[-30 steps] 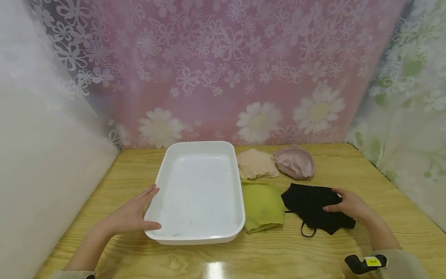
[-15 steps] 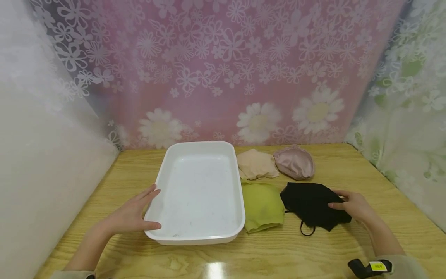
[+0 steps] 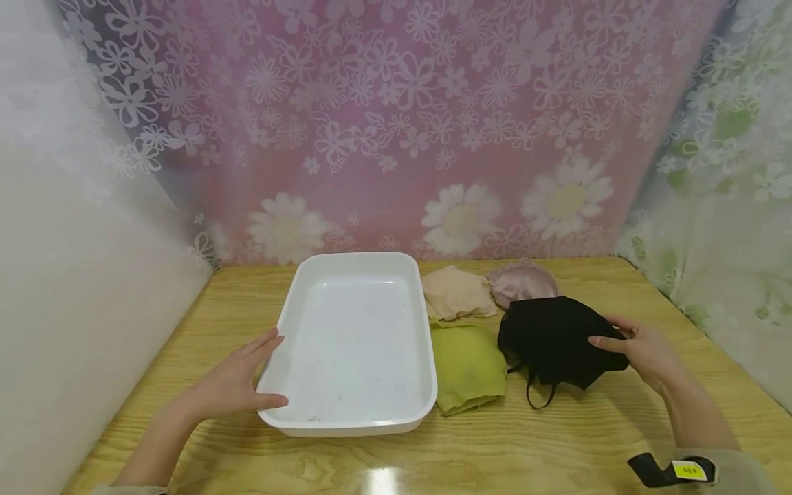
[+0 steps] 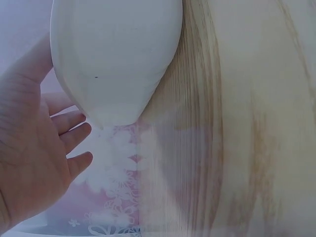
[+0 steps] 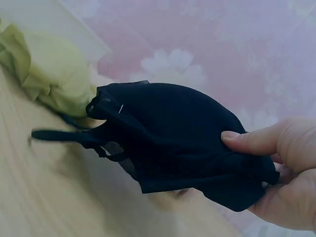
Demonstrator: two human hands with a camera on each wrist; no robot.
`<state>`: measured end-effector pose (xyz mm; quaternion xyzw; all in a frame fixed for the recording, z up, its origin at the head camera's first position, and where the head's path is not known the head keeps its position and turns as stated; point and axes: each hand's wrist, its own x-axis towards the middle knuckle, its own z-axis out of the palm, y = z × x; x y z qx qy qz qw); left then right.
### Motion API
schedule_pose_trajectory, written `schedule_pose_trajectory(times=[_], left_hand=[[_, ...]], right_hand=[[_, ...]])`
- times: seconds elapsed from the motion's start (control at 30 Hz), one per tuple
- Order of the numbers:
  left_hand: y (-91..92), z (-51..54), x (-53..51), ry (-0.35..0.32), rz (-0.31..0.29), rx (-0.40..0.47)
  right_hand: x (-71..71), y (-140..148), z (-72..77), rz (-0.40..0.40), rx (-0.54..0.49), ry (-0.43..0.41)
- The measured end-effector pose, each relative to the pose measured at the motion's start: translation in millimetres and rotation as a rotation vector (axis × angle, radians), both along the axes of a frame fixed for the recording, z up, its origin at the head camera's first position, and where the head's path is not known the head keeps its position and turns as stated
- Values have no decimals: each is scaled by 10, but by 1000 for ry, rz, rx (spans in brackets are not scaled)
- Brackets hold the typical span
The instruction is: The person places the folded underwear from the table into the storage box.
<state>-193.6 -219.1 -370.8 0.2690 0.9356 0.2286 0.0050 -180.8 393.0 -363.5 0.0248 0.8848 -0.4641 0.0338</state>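
Observation:
A folded black bra [image 3: 557, 340] with a thin dangling strap hangs from my right hand [image 3: 652, 354], raised off the table. The right wrist view shows my thumb [image 5: 237, 140] across its upper face and the other fingers mostly hidden beneath. On the left, a white rectangular tray [image 3: 353, 344] with nothing inside stands on the table. My left hand [image 3: 225, 385] rests against its left rim, thumb and fingers spread. Seen from the left wrist, those fingers [image 4: 74, 136] lie loosely beside the tray's outer wall.
Right of the tray lies a folded yellow-green bra-like garment [image 3: 467, 368]. Behind it are a beige folded cloth garment [image 3: 454, 292] and a satiny mauve bra [image 3: 522, 280], partly covered from view by the black one. Patterned curtains [image 3: 371, 137] enclose the wooden table [image 3: 482, 454].
My right hand has gripped the black bra at its right end and lifted it off the table, its far edge now overlapping the mauve bra in view. The left hand and tray stay put.

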Motion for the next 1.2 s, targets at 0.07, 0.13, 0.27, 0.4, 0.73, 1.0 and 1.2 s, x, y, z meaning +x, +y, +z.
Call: schedule_pose_trajectory(times=[0.07, 0.13, 0.27, 0.4, 0.73, 1.0, 1.2], left_hand=[[-3, -1, 10, 6, 2, 2], [-8, -1, 21, 12, 0, 7], [-37, -8, 54, 7, 9, 30], [-77, -24, 80, -7, 19, 67], [-100, -57, 113, -31, 3, 114], [-96, -83, 103, -16, 3, 97], [-101, -95, 94, -16, 5, 83]], right_hand=[[-12, -16, 63, 6, -13, 23], [-26, -39, 132, 8, -45, 41], [-96, -114, 275, 23, -104, 54], [-197, -263, 408, 30, -133, 57], [-490, -756, 687, 93, -244, 89], [-741, -1200, 865, 91, -296, 55], [-956, -1606, 906, 88, -328, 52]])
